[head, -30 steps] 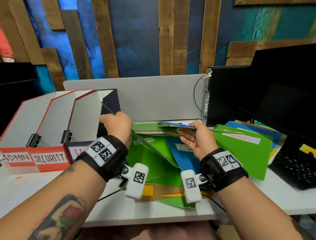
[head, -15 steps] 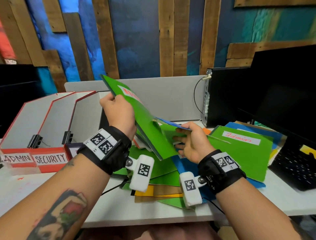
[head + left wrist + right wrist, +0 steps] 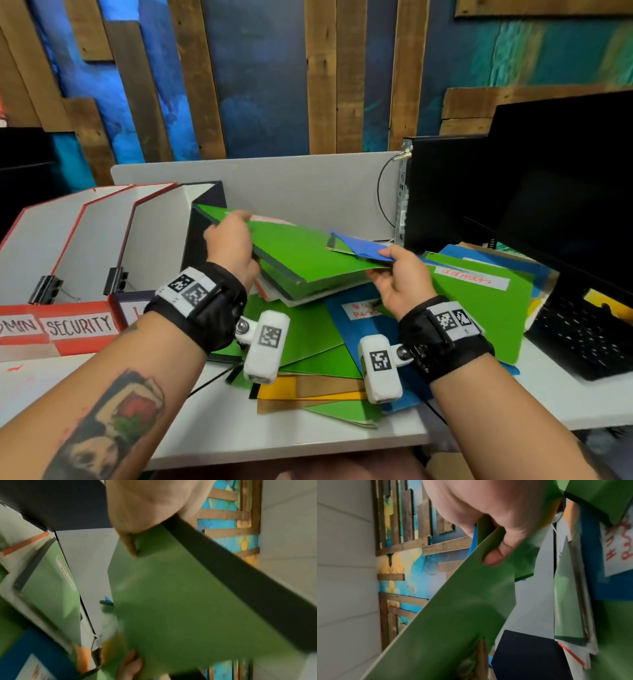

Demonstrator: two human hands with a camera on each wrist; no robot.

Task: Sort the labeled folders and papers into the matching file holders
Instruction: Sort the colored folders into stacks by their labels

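Observation:
A green folder [image 3: 301, 253] with a white, red-lettered label is held nearly flat above the pile of folders. My left hand [image 3: 236, 236] grips its left edge, thumb on top. My right hand [image 3: 390, 263] pinches its right edge together with a blue sheet [image 3: 359, 245]. The left wrist view shows the folder's underside [image 3: 180, 601] and dark spine; the right wrist view shows my fingers [image 3: 496, 555] curled under it [image 3: 445, 628]. At left stand the red ADMIN holder [image 3: 17, 325], the red SECURITY holder [image 3: 80, 323] and a dark holder [image 3: 135, 310] whose label is mostly hidden by my wrist.
Below lie a green folder labelled "admin" [image 3: 479, 298], a blue folder with a red-lettered label [image 3: 356, 318], and more green, yellow and brown ones. A computer tower [image 3: 442, 192], monitor [image 3: 565, 192] and keyboard [image 3: 582, 335] stand at right. A grey partition [image 3: 291, 185] backs the desk.
My left hand lifted the green folder up from the pile, then tipped it down from steeply tilted to nearly flat. My right hand moved to take its right edge.

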